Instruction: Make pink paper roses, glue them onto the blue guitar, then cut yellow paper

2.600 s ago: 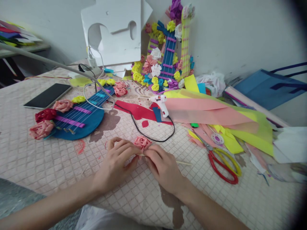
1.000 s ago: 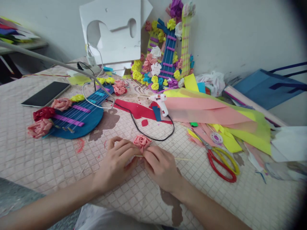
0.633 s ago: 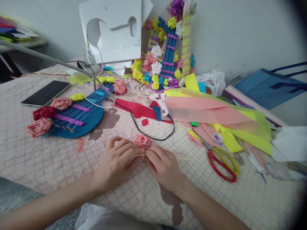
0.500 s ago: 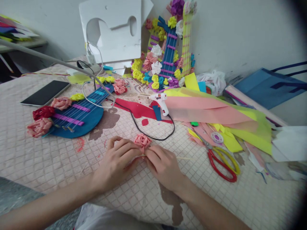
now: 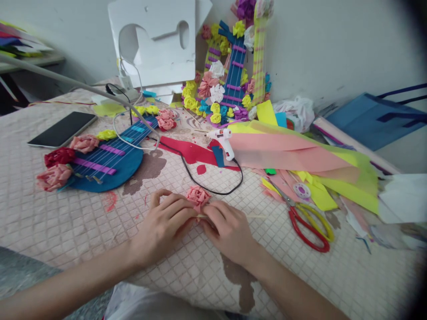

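Note:
A pink crepe-paper flower point(image 5: 198, 196) sits between my two hands above the checked tablecloth. My left hand point(image 5: 167, 222) pinches its base from the left, fingers curled together. From the right, my right hand point(image 5: 227, 224) grips the same base and a thin pale stick point(image 5: 256, 216), whose end sticks out past the knuckles. The fingertips nearly meet just below the petals and hide most of the stem. Beyond the flower, a white glue gun point(image 5: 224, 141) rests on red and blue scraps, its black cord looping toward my hands.
A blue paper guitar point(image 5: 125, 171) with flowers and a phone point(image 5: 63, 129) lie left. Red-and-yellow scissors point(image 5: 307, 224) and pink and yellow paper sheets point(image 5: 290, 153) are right. Decorated guitars point(image 5: 235, 71) lean on the wall beside a white foam panel point(image 5: 160, 55).
My fingers have shifted slightly around the base of the flower, and the stick's exposed end has moved up a little. Both hands keep their hold.

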A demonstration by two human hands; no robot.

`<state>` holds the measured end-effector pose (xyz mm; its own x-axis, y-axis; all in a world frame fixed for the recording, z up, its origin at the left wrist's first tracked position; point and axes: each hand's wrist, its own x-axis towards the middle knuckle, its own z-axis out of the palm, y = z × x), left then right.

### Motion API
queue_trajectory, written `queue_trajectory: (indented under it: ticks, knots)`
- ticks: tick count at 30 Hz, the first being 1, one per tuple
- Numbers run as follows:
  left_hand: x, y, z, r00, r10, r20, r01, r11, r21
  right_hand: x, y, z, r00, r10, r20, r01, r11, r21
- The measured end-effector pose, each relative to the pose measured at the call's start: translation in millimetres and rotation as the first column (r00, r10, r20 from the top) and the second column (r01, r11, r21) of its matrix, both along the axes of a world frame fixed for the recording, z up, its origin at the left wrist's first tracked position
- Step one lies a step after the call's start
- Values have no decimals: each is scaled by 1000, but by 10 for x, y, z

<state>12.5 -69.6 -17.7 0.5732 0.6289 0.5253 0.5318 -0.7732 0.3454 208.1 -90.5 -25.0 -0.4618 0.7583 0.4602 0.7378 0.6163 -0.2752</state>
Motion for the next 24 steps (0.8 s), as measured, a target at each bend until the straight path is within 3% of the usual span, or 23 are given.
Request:
queue_trajectory:
  ticks: [7,17,20,24]
  knots:
    - [18,2,18,1000,1,16,-2,1000,20,-16,17,-14,999,-17,43,16,1000,20]
    - [-17,29,14,1000,-25,-13,25,1000,-9,8,30,23,992,61,108,-62,998,4]
    - [-28,40,19,999,-36,-36,36,999,-10,46,45,59,998,68,10,-67,994,-87]
    - [-39,40,16,998,-39,-48,38,999,-22,118,127,128,978,-57,-199,7,971,-240]
